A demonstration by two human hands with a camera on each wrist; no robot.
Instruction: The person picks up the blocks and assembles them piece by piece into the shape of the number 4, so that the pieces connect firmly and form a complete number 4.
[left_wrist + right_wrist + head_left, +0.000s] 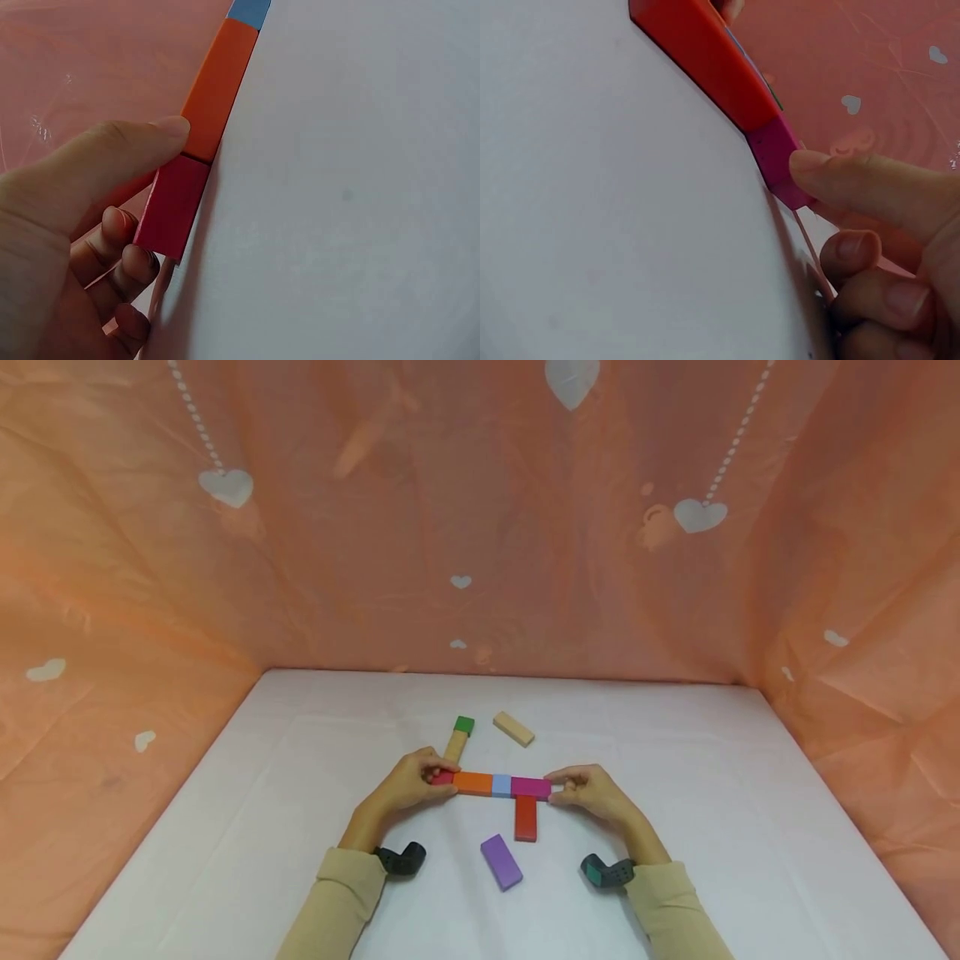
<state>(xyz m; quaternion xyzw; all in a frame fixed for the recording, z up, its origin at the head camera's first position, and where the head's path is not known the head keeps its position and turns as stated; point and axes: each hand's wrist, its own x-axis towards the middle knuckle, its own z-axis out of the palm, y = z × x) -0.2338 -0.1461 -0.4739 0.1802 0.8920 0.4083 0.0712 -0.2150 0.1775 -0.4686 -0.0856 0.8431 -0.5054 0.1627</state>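
Observation:
A row of blocks lies across the table: a crimson block (442, 777), an orange block (473, 783), a light blue block (502, 786) and a magenta block (531, 788). My left hand (414, 778) pinches the row's left end, the thumb on the orange block (217, 90) beside its seam with the crimson block (172, 206). At the other end, my right hand (592, 791) pinches the magenta block (772, 154) between thumb and fingers. A red block (526, 819) extends toward me from the magenta one. Behind the crimson block stretches a plain wooden block (455, 746), a green block (464, 725) at its far end.
A purple block (501, 862) lies alone on the near side, between my forearms. Farther back, another plain wooden block (513, 728) rests at an angle. The white table (675, 735) is bordered by an orange sheet (480, 527) printed with hearts.

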